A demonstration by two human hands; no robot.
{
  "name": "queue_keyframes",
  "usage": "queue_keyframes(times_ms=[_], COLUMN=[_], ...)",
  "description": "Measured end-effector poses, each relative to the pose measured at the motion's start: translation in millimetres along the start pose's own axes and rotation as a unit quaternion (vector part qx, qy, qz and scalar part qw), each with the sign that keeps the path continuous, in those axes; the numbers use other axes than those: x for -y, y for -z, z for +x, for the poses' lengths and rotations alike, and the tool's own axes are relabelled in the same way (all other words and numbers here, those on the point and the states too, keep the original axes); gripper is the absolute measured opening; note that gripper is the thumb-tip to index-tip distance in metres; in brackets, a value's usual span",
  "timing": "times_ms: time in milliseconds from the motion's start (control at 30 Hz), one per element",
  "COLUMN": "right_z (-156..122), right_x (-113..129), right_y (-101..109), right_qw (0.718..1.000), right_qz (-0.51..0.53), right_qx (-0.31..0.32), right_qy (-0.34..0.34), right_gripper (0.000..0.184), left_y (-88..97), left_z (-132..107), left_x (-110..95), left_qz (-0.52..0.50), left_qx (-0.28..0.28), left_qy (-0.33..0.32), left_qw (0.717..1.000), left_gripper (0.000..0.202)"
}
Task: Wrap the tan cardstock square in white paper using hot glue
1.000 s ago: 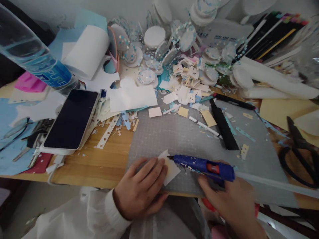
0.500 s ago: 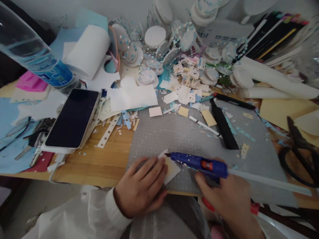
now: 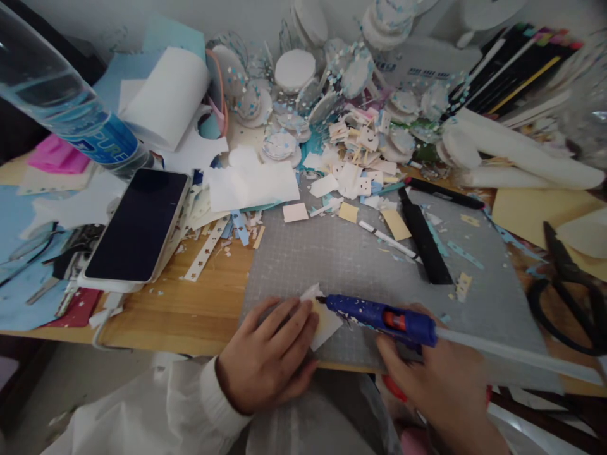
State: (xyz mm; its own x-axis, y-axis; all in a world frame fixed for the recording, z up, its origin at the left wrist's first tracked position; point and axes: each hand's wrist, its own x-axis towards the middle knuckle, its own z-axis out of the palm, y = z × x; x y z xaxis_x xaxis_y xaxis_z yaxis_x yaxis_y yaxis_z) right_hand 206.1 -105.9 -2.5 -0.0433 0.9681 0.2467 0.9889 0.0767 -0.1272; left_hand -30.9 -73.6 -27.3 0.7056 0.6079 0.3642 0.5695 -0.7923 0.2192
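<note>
Our right hand (image 3: pixel 446 376) is gripping the blue glue gun (image 3: pixel 374 313), grasp partly hidden; we are partly covering pale paper (image 3: pixel 327 325) with our outstretched left hand (image 3: pixel 270 357).

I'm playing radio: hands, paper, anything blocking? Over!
Left hand on paper. Right hand holding glue gun, tip by paper. Scraps lie farther back, not blocking.

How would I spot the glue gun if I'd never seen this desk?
Find the grey mat on the wooden desk. Near its front edge, the right hand grips a glue gun. It is dark blue, with a long pale stick jutting from its back, unlike the flat black object beyond.
</note>
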Motion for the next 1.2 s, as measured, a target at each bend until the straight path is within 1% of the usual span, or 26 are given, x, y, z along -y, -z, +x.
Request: queue_keyframes(times_ms=[67,233,400,567,767,833,933,1033,1100,1167,1200], right_z=[-1,-4,-10,-15,-23,-26,-29,-33,-36,-38,-38], right_x=[-1,-3,-9,-15,-25,-28,-32,-34,-38,-45,-49], right_y=[2,6,9,11,17,18,19,20,21,24,25], right_qw=[1.000,1.000,1.000,0.999,0.998,0.997,0.995,0.995,0.998,0.999,0.997], right_qz=[-0.003,-0.006,-0.007,-0.011,0.001,0.003,-0.001,0.003,0.015,0.002,-0.024], right_qx=[0.007,0.002,0.010,0.005,0.030,0.037,0.031,0.016,-0.002,-0.032,-0.048], right_qy=[0.000,0.017,0.023,0.045,0.055,0.069,0.093,0.098,0.069,0.001,-0.047], right_gripper=[0.019,0.021,0.020,0.018,0.018,0.018,0.018,0.018,0.021,0.025,0.026], left_y=[0.1,-0.4,-0.1,2.5,3.4,3.4,3.8,4.5,4.4,3.6,2.9], left_z=[0,-1,0,3,4,4,4,5,5,4,3], left_x=[0,0,0,0,0,0,0,0,0,-1,-1], left_qz=[-0.001,-0.006,-0.010,-0.012,-0.009,-0.008,-0.006,-0.004,-0.002,0.000,0.001], left_qx=[-0.001,0.002,-0.010,-0.021,-0.021,-0.017,-0.018,-0.018,-0.017,-0.018,-0.018], left_qy=[0.000,0.005,-0.001,-0.002,0.000,0.000,-0.004,-0.007,-0.007,-0.005,-0.004], left_qw=[1.000,1.000,1.000,1.000,1.000,1.000,1.000,1.000,1.000,1.000,1.000], left_gripper=[0.038,0.039,0.039,0.036,0.034,0.034,0.035,0.034,0.034,0.034,0.034])
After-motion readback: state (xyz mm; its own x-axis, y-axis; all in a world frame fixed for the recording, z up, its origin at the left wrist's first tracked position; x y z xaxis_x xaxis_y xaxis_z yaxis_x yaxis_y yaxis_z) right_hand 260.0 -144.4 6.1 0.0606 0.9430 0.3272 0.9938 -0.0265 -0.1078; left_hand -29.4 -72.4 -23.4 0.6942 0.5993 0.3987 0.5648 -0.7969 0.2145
